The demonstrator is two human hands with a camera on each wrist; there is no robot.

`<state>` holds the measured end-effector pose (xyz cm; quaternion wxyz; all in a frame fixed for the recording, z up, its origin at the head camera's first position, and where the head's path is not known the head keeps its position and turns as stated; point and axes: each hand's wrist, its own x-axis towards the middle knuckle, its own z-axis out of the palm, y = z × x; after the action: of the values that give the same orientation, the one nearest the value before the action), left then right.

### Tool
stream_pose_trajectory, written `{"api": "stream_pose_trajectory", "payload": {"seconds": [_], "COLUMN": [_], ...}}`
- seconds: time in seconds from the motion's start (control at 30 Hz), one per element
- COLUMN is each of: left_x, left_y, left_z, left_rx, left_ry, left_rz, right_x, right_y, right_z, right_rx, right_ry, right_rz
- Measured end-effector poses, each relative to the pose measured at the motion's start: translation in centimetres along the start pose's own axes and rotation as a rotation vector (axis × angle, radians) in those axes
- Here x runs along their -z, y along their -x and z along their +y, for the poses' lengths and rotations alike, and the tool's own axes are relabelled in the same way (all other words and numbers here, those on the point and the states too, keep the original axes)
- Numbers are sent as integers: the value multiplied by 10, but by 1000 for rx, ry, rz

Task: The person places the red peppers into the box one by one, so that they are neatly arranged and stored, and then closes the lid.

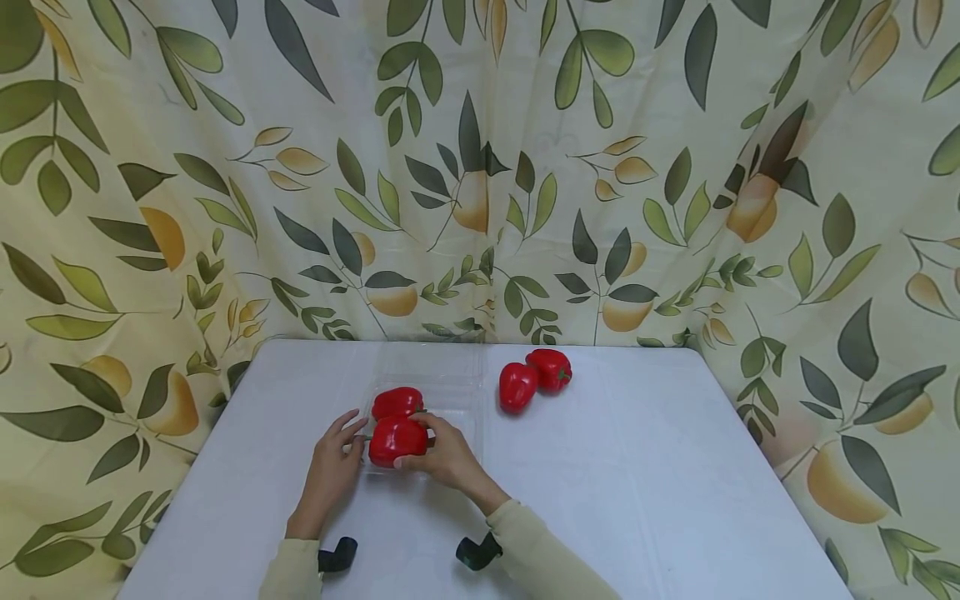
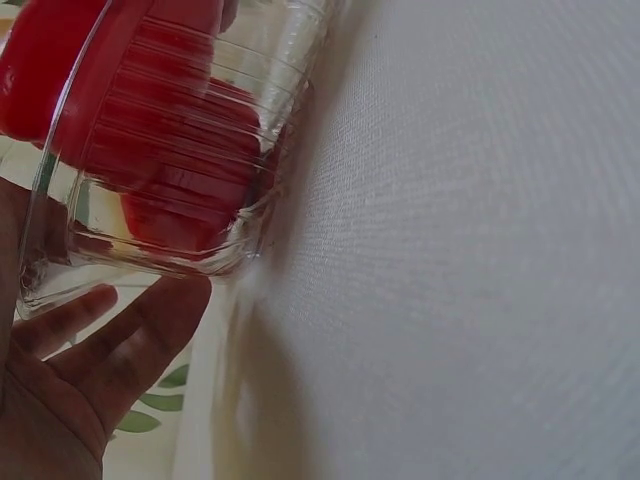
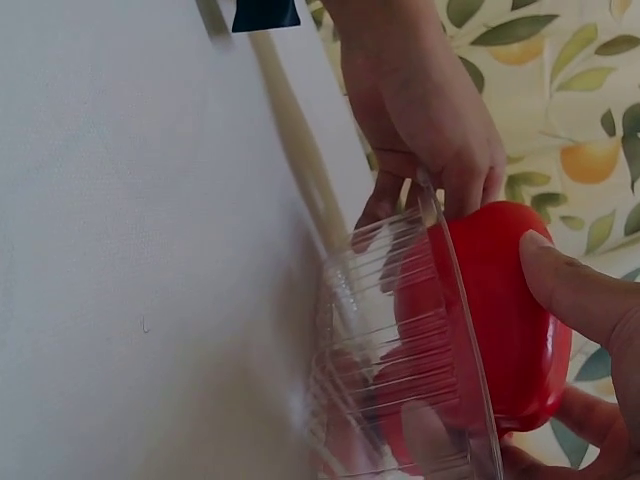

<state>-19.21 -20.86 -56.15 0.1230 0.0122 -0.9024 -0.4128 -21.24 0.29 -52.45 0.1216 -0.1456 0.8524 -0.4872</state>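
Note:
My right hand (image 1: 448, 454) grips a red bell pepper (image 1: 397, 442), with the thumb on its near side and the fingers round its right end. The pepper stands partly above the rim of a clear plastic box (image 3: 468, 345). A second red bell pepper (image 1: 397, 402) lies just behind it within the box. At the box's left side is my left hand (image 1: 335, 467), its fingers loosely extended. In the left wrist view, the left fingertips (image 2: 185, 300) are right at the box's ribbed wall, which shows red through it.
Two more red bell peppers, one in front (image 1: 517, 388) and one behind (image 1: 551, 370), lie together right of the box on the white-covered table (image 1: 637, 475). A leaf-patterned curtain (image 1: 525, 200) hangs behind the table and along both sides.

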Motion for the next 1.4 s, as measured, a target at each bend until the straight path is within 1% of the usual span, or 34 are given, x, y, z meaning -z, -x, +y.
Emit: {"api": "stream_pose_trajectory", "payload": {"seconds": [0.23,0.53,0.9,1.2,1.4], "left_x": [-1,-1,-1,-1,-2], "left_y": [0,2,2,1,1], "left_z": [-1,-1,0,-1,-1], "left_rx": [3,18,9,-18,-28], "left_ry": [1,-5,-9,-17,-8], "left_rz": [-7,-12,-7,4,18], "right_x": [1,0,-1,-1,-4], "right_y": [-3,-6,-8,-11,-12], "right_z": [0,-1,2,2,3], "right_rx": [-8,-4,10,-4,-48], "right_ry": [8,46,86,115,149], "right_rz": [-19,-44,-61,-79,-85]}}
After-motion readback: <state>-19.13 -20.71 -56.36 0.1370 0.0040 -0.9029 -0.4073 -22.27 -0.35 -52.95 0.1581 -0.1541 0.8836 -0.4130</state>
